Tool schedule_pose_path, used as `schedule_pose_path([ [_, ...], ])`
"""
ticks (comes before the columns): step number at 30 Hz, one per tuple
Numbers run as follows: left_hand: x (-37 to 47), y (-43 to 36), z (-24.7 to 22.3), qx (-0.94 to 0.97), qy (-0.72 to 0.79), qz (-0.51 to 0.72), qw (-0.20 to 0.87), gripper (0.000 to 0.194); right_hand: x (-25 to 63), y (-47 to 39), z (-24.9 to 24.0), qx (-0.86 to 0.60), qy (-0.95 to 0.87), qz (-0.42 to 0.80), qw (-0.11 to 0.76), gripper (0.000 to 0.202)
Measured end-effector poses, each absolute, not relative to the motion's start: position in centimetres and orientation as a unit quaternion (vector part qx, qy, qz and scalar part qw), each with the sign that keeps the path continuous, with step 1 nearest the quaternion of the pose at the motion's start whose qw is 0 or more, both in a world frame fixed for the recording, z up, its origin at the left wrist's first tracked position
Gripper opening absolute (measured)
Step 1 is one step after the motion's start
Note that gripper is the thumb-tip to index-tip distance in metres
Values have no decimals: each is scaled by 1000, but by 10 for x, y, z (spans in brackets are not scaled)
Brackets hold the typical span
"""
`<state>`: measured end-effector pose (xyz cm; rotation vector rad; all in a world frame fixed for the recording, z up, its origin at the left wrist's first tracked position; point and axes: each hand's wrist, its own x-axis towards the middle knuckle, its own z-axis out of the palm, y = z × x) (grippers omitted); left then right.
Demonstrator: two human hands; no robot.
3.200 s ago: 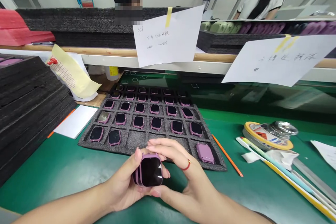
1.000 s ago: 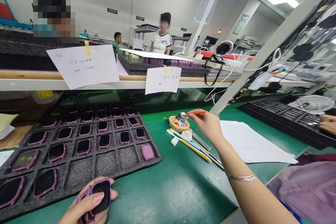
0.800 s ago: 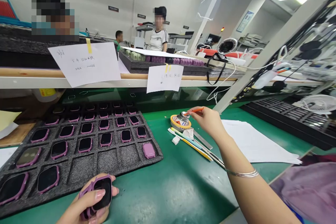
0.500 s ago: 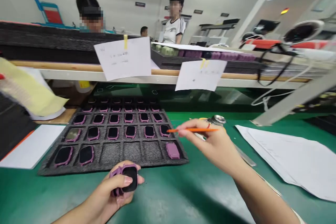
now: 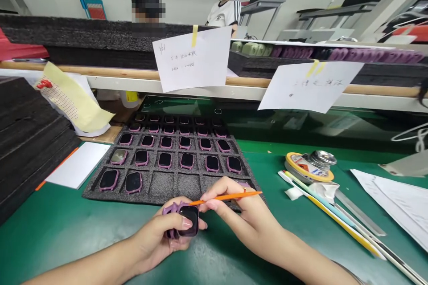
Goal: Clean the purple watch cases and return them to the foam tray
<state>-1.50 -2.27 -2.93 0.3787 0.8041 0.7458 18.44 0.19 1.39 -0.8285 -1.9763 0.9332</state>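
Note:
Near the front edge of the black foam tray (image 5: 130,199), my left hand (image 5: 160,236) grips several purple watch cases, the front one a watch (image 5: 191,219) with a dark screen. My left thumb presses on that screen. Pinched in my right hand (image 5: 237,213) is an orange stick (image 5: 230,196), its left tip at the upper edge of the held watch. Rows of purple-framed watches (image 5: 165,160) lie in the tray's compartments. Part of a purple piece (image 5: 243,184) shows behind my right hand.
Right of the tray are a yellow tape roll (image 5: 290,164), a metal-topped container (image 5: 323,157), a toothbrush (image 5: 347,227) and paper sheets (image 5: 397,209). Black foam blocks (image 5: 30,142) stack at the left. A shelf (image 5: 127,81) crosses behind, with two people beyond.
My right hand has moved left and down from the tray's right side, bringing the orange stick to the held watch. The camera view has turned right.

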Motion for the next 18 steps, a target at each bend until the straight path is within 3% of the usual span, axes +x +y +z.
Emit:
schedule_pose_path([
  [18,-15,-21,-25,181,384,347,836,40,184,2,11,-302,-781,390,384,10],
])
